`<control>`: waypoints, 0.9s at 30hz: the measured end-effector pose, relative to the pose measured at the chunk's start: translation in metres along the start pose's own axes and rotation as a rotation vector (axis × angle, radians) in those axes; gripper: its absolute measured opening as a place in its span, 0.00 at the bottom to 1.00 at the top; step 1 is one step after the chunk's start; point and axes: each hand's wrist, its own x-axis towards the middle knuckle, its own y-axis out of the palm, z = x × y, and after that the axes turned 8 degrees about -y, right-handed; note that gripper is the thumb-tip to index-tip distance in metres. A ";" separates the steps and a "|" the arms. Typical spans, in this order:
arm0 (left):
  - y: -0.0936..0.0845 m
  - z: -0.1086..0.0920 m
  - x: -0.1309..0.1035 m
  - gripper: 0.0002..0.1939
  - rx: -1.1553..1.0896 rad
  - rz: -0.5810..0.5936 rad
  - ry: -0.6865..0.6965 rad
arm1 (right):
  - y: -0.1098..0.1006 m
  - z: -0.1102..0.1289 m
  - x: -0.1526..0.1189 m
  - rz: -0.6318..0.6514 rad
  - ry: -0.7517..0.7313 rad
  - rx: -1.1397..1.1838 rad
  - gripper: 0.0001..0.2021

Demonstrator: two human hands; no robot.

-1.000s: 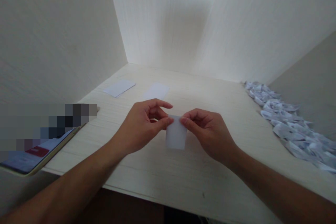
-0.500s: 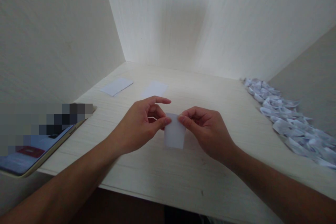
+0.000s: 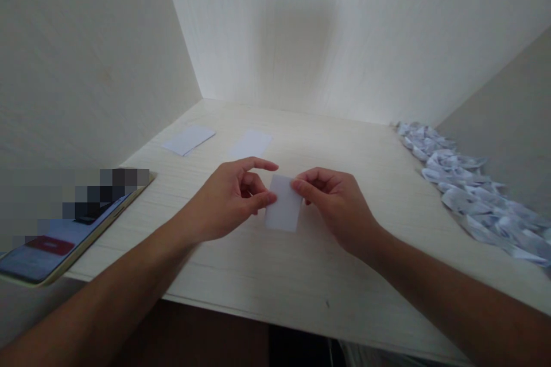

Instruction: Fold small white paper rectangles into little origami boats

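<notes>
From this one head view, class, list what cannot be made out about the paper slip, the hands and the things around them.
1. Slip of paper: its top corners sit behind the left hand and right hand; any fold cannot be told.
2. Tablet: upper screen pixelated, near end cut by the left edge.
3. Pile of folded papers: too small and blurred to tell shapes; runs off the right edge.
</notes>
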 end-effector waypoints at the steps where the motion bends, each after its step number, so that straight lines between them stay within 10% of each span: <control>1: 0.000 -0.001 0.000 0.25 0.009 0.001 -0.007 | 0.000 -0.001 0.001 -0.012 0.024 0.014 0.09; 27: -0.002 0.001 -0.002 0.40 -0.015 0.150 -0.119 | -0.003 -0.012 0.006 -0.104 0.142 0.148 0.10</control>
